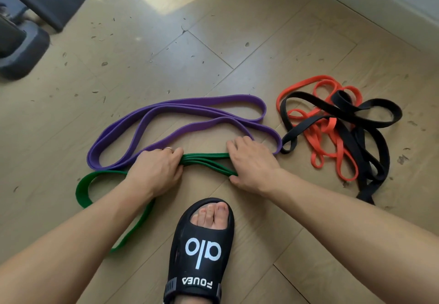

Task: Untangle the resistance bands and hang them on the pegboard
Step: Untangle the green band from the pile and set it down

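Hands, left hand (156,168) and right hand (251,161), curled around green band (206,161) strands at 6 o'clock, gathering loops; keeping clear of purple band (180,111).

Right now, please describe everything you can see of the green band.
The green band is a flat, matte loop that looks like rubber, lying on the wooden floor. Its middle is gathered into several parallel strands, held between the left hand and the right hand. A wide loop trails out to the left and passes under the left forearm. It lies just in front of the purple band, apart from the orange and black tangle.
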Available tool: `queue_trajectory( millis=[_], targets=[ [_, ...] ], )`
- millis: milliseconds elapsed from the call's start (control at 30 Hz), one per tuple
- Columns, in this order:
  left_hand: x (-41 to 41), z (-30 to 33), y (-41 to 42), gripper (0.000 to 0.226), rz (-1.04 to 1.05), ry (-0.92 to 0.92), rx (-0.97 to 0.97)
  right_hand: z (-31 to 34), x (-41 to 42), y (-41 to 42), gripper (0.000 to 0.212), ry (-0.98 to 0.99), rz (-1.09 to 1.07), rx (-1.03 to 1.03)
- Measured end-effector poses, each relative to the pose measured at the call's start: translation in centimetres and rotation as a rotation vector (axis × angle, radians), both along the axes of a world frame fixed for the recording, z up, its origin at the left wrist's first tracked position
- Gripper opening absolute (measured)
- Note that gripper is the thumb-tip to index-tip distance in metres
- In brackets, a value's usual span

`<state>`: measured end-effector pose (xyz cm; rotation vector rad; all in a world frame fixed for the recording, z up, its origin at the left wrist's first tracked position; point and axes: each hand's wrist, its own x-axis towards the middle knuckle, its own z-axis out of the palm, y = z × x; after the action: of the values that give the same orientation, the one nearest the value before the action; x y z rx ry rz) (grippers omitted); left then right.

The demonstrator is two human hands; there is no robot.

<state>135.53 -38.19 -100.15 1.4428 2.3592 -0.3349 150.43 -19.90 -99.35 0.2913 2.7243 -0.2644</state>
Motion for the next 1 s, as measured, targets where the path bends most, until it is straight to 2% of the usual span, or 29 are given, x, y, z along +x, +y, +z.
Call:
queue_trajectory(
  millis=[100, 267, 333, 433, 533, 667, 867, 1000],
  targets=[
    [0.6, -0.5, -0.6, 0.027, 0.025, -0.012, 0.002, -0.3, 0.8, -0.6, 0.046, 0.036, 0.029, -0.012],
    [0.1, -0.8, -2.3, 0.060, 0.054, 0.019, -0.077, -0.5, 1.5, -0.5, 0.032, 0.059, -0.010, 0.016],
    [-0.1, -0.9, -3.0, 0.065, 0.111, -0.001, -0.071, -0.8, 1.5, -0.4, 0.028, 0.062, 0.006, 0.006],
    [-0.6, -0.9, -3.0, 0.066, 0.251, -0.070, 0.015, -0.7, 1.3, -0.8, 0.033, 0.035, -0.031, -0.062],
    [-1.2, -0.8, -2.1, 0.065, 0.348, -0.075, 0.042, -0.1, 0.2, -0.7, 0.048, 0.060, -0.144, -0.124],
    [-2.0, -0.4, -1.5, 0.061, 0.446, 0.026, 0.003, 0.2, -1.3, -0.2, 0.036, 0.160, -0.265, -0.112],
    [-3.3, -0.1, -2.4, 0.049, 0.493, 0.119, -0.056, -0.3, -2.9, 0.7, 0.026, 0.189, -0.082, -0.016],
    [-4.0, -0.4, -3.4, 0.042, 0.492, 0.138, -0.058, -0.9, -3.6, 1.1, 0.030, 0.175, -0.048, 0.005]
  ],
)
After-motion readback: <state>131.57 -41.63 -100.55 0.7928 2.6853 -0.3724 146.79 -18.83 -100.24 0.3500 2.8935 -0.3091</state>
